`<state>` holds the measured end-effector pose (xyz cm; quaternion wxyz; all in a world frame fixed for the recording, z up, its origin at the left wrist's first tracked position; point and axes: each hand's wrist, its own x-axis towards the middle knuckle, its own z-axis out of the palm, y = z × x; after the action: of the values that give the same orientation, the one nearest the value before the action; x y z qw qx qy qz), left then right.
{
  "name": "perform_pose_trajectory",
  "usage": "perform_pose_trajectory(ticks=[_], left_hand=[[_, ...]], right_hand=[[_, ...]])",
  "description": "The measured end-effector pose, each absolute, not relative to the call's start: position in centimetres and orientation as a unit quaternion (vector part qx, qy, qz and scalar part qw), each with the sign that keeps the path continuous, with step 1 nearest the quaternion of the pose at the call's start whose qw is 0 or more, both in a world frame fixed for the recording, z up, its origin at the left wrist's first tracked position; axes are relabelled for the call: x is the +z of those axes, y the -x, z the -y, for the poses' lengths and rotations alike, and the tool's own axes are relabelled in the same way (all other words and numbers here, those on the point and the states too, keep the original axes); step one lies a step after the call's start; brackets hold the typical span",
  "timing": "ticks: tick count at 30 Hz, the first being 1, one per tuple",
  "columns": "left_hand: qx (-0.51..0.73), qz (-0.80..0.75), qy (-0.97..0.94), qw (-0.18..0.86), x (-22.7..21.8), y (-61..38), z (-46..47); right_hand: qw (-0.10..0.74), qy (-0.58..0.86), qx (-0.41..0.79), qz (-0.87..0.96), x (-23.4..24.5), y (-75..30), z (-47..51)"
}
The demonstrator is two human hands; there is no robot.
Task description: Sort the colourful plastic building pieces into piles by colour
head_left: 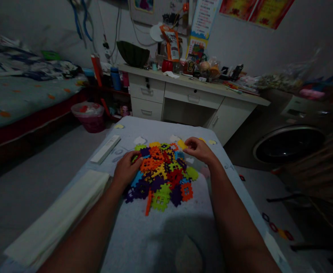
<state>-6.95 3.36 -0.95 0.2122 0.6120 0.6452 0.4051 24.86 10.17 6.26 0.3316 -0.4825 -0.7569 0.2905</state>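
Observation:
A heap of colourful plastic interlocking pieces point(162, 172) in orange, green, purple, blue and red lies on a table covered with a pale grey cloth point(155, 235). My left hand point(126, 168) rests at the heap's left edge, fingers curled round a green and red piece. My right hand point(199, 149) is at the heap's far right, fingers pinched on a yellow piece point(182, 144).
A long white box point(106, 149) and a folded pale sheet point(61, 216) lie on the table's left side. Loose pieces lie at the far edge point(139, 140) and on the floor at right point(274, 226). A cluttered white desk point(194, 94), bed point(18, 98) and washing machine point(288, 144) stand around.

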Motion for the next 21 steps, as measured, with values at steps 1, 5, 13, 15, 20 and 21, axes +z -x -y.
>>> perform_pose_trajectory(ticks=[1, 5, 13, 15, 20, 21], left_hand=[[0.404, -0.646, -0.612, 0.212, -1.0, 7.0, -3.4], [0.4, -0.649, -0.613, 0.207, -1.0, 7.0, -3.4], [0.4, -0.65, -0.611, 0.209, -0.6, 6.8, -3.2], [0.401, -0.652, -0.608, 0.211, -0.5, 6.8, -3.2], [0.407, -0.651, -0.605, 0.21, -0.4, 6.8, -3.1], [0.409, -0.65, -0.605, 0.21, -0.4, 6.8, -3.1]], right_hand=[[0.356, 0.5, 0.277, 0.739, 5.9, -25.7, -10.6], [0.443, 0.59, 0.189, 0.648, 3.7, -28.9, -12.4], [0.463, 0.717, 0.031, 0.52, 1.1, -32.9, -16.0], [0.438, 0.743, 0.012, 0.505, 0.8, -33.1, -16.7], [0.406, 0.769, -0.012, 0.494, -0.8, -33.2, -17.7], [0.398, 0.771, -0.016, 0.496, -1.1, -33.2, -17.8]])
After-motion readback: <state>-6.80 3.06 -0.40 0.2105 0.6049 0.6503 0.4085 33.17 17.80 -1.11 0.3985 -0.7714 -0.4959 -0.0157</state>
